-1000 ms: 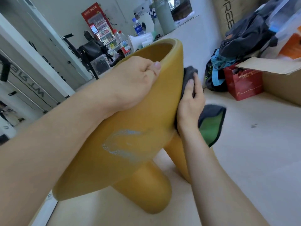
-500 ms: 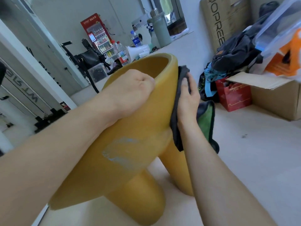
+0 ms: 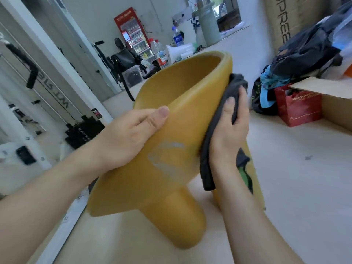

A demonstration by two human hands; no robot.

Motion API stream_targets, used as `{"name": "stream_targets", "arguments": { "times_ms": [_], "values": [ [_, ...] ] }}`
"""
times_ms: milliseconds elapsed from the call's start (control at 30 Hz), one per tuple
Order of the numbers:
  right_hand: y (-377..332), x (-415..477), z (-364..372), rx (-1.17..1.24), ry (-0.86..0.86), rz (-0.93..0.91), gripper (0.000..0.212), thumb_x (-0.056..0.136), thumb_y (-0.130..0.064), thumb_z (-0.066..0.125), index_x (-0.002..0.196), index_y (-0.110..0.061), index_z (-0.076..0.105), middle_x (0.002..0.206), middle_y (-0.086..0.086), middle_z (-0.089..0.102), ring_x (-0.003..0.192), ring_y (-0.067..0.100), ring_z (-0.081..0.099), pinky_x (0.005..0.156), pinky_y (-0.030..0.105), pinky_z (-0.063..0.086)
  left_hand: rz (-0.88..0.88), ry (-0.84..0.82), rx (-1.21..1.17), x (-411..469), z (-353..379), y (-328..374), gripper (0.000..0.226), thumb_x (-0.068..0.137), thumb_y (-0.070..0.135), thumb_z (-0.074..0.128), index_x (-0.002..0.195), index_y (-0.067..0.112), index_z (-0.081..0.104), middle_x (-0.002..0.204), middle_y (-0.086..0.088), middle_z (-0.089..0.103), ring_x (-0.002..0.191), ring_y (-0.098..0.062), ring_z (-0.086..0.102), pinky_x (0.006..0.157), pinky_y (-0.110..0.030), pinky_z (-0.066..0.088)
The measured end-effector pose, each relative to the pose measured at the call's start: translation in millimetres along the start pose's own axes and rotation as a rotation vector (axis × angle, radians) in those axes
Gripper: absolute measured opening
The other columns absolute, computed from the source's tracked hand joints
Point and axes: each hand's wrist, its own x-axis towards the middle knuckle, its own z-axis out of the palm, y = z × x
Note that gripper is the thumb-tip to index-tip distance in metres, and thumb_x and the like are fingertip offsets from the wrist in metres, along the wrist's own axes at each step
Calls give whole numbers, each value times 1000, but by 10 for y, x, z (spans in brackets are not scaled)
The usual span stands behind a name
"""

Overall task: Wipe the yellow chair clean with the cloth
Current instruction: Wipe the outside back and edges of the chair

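Head view shows the yellow chair tilted on the floor, left hand gripping its rim, right hand clutching the cloth against its side; if that grip slips, the chair may tip over, I think.

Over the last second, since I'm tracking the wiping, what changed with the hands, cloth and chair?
The left hand slid down the rim of the yellow chair toward the person, from a fist near the top to a looser grip lower down. The right hand rubbed the cloth up toward the rim, then back down a little. Unchanged: the cloth stays pressed on the chair's side, and the pale smear remains.
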Motion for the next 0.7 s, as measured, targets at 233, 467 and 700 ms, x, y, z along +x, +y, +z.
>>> {"name": "stream_targets", "arguments": {
  "times_ms": [233,467,700],
  "values": [
    [-273,-551,212,-223,5,-566,32,95,-19,50,126,-15,58,129,14,57,123,29,50,109,41,35,36,107,-69,53,78,26,77,89,58,35,94,-17,51,82,-40,55,74,-51,56,71,-61,49],
    [28,546,38,25,6,149,41,103,-20,41,143,-13,44,144,-5,47,134,6,40,94,1,27,51,149,14,367,242,217,75,96,59,26,99,-10,55,90,-31,61,79,-40,63,81,-55,52],
    [756,-743,-242,77,111,724,46,106,-31,29,152,-30,22,157,-8,26,143,15,27,116,30,23,34,161,17,393,269,192,82,88,68,27,102,-7,58,92,-32,63,81,-43,63,80,-58,52]
  ]
}}
